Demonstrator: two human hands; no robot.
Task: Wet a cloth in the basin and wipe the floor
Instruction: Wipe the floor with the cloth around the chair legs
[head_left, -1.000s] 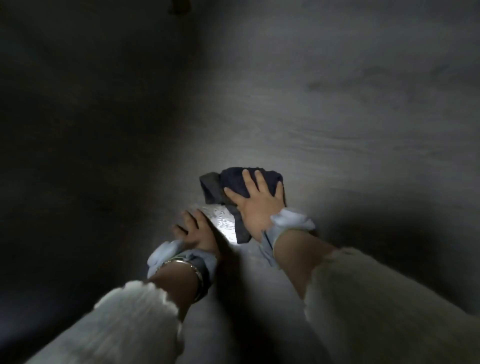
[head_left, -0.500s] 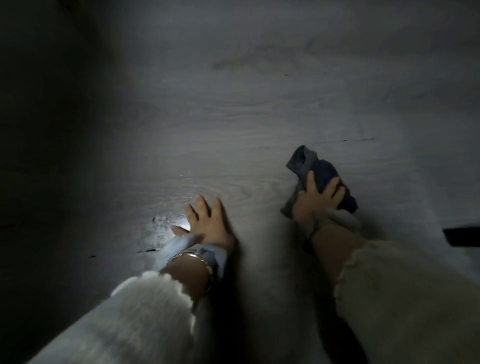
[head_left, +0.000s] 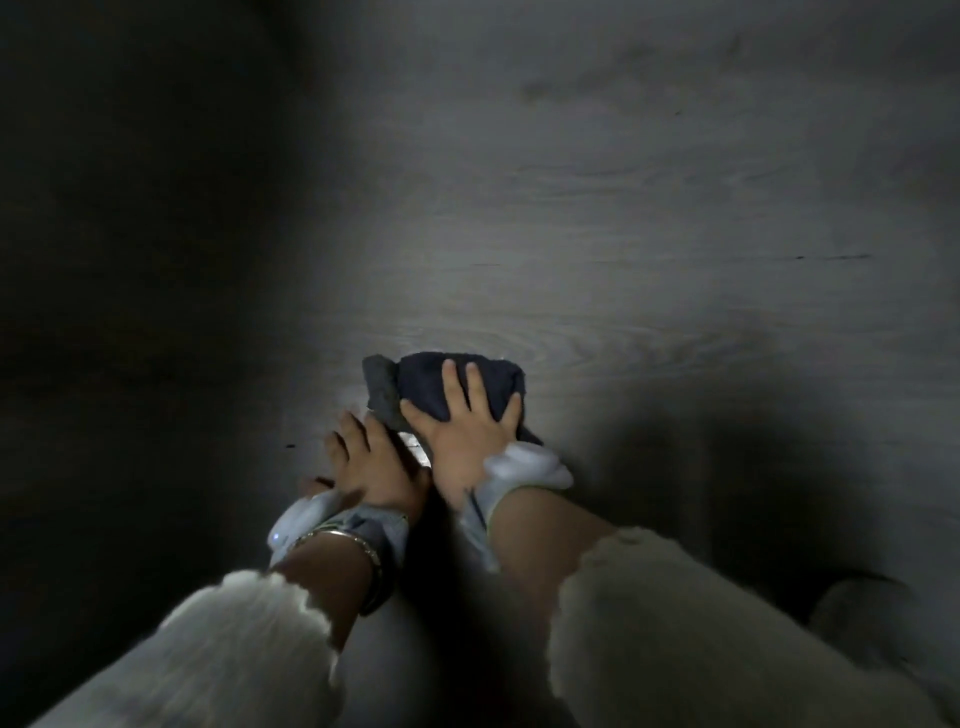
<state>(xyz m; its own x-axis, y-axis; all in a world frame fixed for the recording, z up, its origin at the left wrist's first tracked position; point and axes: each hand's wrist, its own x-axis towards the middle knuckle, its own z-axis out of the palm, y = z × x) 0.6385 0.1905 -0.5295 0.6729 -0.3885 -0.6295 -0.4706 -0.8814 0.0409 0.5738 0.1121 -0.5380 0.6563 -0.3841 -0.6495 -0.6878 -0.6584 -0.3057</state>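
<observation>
We press our right hand flat on the cloth to scrub the floor, left hand spread empty beside it for support.

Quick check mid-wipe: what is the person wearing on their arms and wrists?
Both arms wear fluffy cream-white sleeves with scalloped cuffs, pushed up the forearms. The left wrist carries a pale grey-blue strap with a small lit unit and a thin metal bangle. The right wrist carries a similar pale band.

Cloth lies on floor; right hand flat on it, left hand just left, on floor.
</observation>
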